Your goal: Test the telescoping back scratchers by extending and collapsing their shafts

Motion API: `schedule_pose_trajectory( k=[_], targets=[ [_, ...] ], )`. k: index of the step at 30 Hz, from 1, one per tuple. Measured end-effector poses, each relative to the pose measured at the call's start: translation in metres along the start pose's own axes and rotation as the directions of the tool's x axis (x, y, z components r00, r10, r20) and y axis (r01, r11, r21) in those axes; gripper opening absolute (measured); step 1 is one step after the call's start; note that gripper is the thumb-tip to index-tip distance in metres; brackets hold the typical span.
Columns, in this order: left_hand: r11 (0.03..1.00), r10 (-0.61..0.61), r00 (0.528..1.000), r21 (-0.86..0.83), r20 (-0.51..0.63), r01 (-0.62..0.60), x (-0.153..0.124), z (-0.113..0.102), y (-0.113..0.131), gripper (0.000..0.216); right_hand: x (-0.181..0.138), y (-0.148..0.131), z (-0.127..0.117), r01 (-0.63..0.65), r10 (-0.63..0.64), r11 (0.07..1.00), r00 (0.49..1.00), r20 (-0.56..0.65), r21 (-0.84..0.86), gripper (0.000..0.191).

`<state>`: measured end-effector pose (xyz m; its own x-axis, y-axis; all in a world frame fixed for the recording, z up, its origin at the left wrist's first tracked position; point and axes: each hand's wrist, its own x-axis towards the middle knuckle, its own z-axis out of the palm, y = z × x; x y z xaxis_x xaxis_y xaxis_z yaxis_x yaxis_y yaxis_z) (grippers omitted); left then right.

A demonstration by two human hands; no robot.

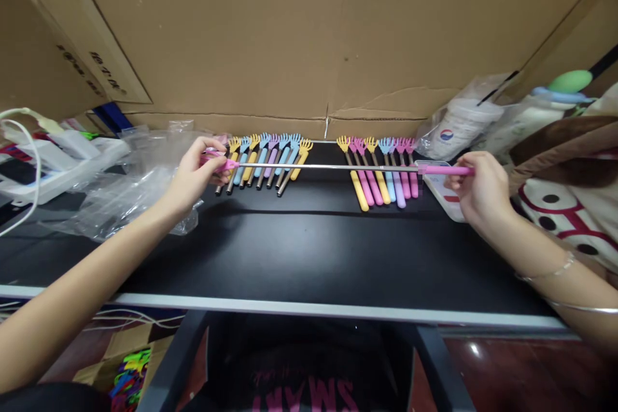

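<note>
I hold a pink telescopic back scratcher (333, 168) stretched out level above the black table (309, 251). My left hand (196, 174) pinches its pink claw end at the left. My right hand (476, 190) grips its pink handle at the right. Behind the rod lie two rows of collapsed scratchers. The left row (265, 158) has yellow, blue and purple ones. The right row (381, 170) has yellow, pink, blue and purple ones.
Clear plastic bags (130, 187) lie at the left, beside a white power strip with cables (53, 161). A white tray (441, 193) sits under my right hand. A bagged cup (458, 125) and a plush item (564, 187) stand at right. Cardboard (309, 32) walls the back.
</note>
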<state>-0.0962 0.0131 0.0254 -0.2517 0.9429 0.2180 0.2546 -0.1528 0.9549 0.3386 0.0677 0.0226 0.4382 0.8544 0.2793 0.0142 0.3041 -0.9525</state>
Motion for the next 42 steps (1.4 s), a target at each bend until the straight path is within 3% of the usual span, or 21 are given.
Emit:
schedule_pose_trajectory(
  k=[2,4,6,8,12,22,24,29,32,36,42],
  targets=[
    [1.0,0.01,1.0,-0.006,0.006,-0.01,-0.002,0.005,0.003,0.019,-0.002,-0.003,0.001,0.045,-0.044,0.999,0.997,-0.06,0.015,0.01],
    [1.0,0.029,0.996,0.006,0.088,-0.029,-0.006,0.015,0.005,0.022,-0.008,-0.007,0.005,0.083,-0.082,0.996,0.994,-0.073,0.014,0.01],
    [0.998,0.062,0.974,0.02,0.219,-0.067,-0.011,0.027,0.008,0.024,-0.019,-0.013,0.011,0.092,-0.092,0.996,0.996,0.014,0.0,0.011],
    [0.994,0.101,0.947,0.016,0.304,-0.111,-0.015,0.037,0.011,0.024,-0.032,-0.018,0.017,0.052,-0.047,0.998,0.981,0.188,-0.02,0.011],
    [0.987,0.149,0.942,0.016,0.302,-0.161,-0.018,0.042,0.016,0.024,-0.048,-0.022,0.024,-0.017,0.036,0.998,0.94,0.34,-0.059,0.014],
    [0.989,0.142,0.934,-0.004,0.328,-0.148,-0.023,0.046,0.01,0.023,-0.049,-0.02,0.019,0.001,0.017,0.999,0.936,0.35,-0.052,0.017],
    [0.99,0.135,0.922,-0.017,0.362,-0.138,-0.029,0.053,0.01,0.023,-0.057,-0.019,0.023,-0.013,0.04,0.997,0.915,0.401,-0.071,0.017],
    [0.997,0.064,0.858,-0.003,0.509,-0.072,-0.041,0.073,0.009,0.025,-0.076,-0.015,0.034,0.036,0.061,0.988,0.806,0.589,-0.152,0.019],
    [0.998,0.05,0.863,0.004,0.504,-0.059,-0.042,0.076,0.008,0.028,-0.077,-0.014,0.035,0.089,0.051,0.978,0.776,0.629,-0.188,0.02],
    [0.991,0.112,0.864,0.008,0.492,-0.133,-0.041,0.072,0.012,0.026,-0.07,-0.015,0.032,0.13,0.056,0.964,0.753,0.655,-0.232,0.024],
    [0.909,0.226,0.795,0.171,0.563,-0.38,-0.04,0.065,0.012,0.022,-0.054,-0.012,0.024,0.279,0.037,0.902,0.711,0.703,-0.329,0.031]
  ],
)
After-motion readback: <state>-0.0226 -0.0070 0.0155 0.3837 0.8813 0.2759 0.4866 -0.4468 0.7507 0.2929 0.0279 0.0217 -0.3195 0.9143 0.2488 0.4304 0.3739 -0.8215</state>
